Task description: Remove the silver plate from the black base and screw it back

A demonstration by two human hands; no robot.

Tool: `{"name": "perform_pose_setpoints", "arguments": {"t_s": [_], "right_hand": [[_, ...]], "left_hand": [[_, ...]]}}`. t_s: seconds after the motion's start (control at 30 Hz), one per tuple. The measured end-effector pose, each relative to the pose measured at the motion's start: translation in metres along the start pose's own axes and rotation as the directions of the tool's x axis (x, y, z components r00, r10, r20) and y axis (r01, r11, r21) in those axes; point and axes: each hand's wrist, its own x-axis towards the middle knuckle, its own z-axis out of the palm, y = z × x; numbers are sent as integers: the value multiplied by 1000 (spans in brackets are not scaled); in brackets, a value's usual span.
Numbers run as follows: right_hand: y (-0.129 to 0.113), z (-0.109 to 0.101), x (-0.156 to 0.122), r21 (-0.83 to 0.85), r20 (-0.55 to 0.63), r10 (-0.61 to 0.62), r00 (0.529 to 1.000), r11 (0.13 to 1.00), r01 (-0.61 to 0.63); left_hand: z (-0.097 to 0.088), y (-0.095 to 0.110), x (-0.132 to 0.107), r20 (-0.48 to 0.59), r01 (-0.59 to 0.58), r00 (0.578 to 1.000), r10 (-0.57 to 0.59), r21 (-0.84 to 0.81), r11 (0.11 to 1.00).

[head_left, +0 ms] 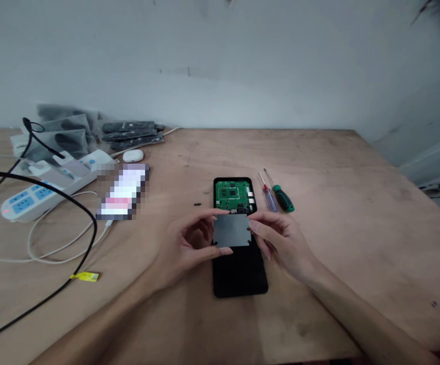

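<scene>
A flat grey metal plate with notched corners is held between both my hands just above a black casing. My left hand pinches its left edge with thumb below and fingers on top. My right hand grips its right edge. The open black device casing lies flat on the wooden table. A green circuit board shows in the casing's far end. The plate hides the casing's middle part.
Two screwdrivers, one with a green handle and one with a clear handle, lie right of the casing. At left are a phone, a white power strip, black and white cables, a small white case and grey bags. A tiny black screw rests near the casing.
</scene>
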Motion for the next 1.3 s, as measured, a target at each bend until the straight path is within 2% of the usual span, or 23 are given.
{"name": "perform_pose_setpoints", "arguments": {"t_s": [0.4,0.57,0.77,0.9,1.3], "right_hand": [[-8,4,1,-12,-19,-12,1000,1000,11],[-10,6,0,11,7,-30,1000,1000,29],[-7,2,1,-15,33,-23,999,1000,23],[-5,0,5,-70,8,-22,1000,997,22],[-5,-1,6,-74,-9,-22,1000,997,21]], "left_hand": [[-2,-5,-2,-5,-43,999,44,64,997],[-4,-4,-3,12,-64,998,63,105,992],[-4,0,-3,-26,-16,999,20,151,988],[-2,2,-2,-47,-6,999,14,180,984],[2,1,1,-34,33,999,-30,78,996]]}}
